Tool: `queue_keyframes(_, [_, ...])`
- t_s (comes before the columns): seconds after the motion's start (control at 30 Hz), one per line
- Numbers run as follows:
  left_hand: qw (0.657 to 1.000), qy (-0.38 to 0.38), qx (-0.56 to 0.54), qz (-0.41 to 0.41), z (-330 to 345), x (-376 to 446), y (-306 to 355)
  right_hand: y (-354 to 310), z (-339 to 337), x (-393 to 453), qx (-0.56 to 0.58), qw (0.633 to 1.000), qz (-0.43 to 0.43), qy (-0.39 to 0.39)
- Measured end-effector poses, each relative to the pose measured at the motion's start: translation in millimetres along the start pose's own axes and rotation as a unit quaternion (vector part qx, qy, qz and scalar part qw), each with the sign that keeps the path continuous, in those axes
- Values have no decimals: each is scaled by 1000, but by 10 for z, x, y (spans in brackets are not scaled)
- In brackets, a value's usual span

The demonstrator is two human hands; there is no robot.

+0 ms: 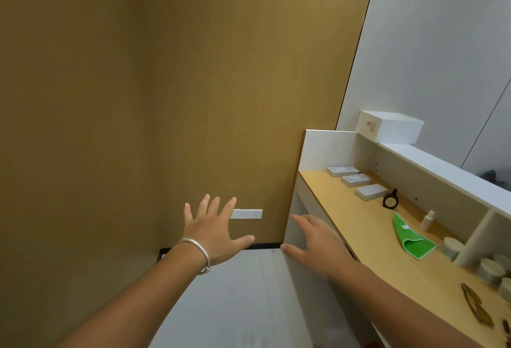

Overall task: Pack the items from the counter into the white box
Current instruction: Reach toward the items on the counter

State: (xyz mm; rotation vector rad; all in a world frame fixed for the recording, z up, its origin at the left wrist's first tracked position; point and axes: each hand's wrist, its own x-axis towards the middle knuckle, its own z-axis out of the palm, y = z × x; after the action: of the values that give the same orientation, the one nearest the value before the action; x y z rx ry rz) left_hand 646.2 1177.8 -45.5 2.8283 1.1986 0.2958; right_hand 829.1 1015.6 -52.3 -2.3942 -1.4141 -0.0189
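While both hands, left hand (214, 233) and right hand (313, 242), hang spread and empty, the white box (390, 126) sits probably far right on the counter (367, 240) ledge's end, nearer the right.

Both arms outstretched, left hand (214, 233) and right hand (318, 242) empty, fingers spread, palms down

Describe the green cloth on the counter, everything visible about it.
The green cloth is bright green, soft-looking fabric, lying flat on the wooden counter with its near end folded over on itself, the fold showing a paler edge. A small white tag or label sits on its upper part. It lies between the black round object and the pale jars, just in front of a small white bottle. Neither hand touches it.
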Motion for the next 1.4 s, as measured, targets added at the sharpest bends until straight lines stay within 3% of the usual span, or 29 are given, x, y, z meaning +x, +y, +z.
queue_keyframes(0.47, [999,33,20,-1,279,2675,-114,696,349,2879,-14,998,12,52])
queue_keyframes(0.83, [1000,-5,11,10,685,4635,-92,1479,581,4598,-1,999,36,30])
queue_keyframes(1.13, [990,-29,-37,130,1231,6607,256,2191,717,5790,-30,989,138,37])
queue_keyframes(1.4, [955,-65,-75,280,1587,7932,1176,2979,490,6177,-68,956,280,59])
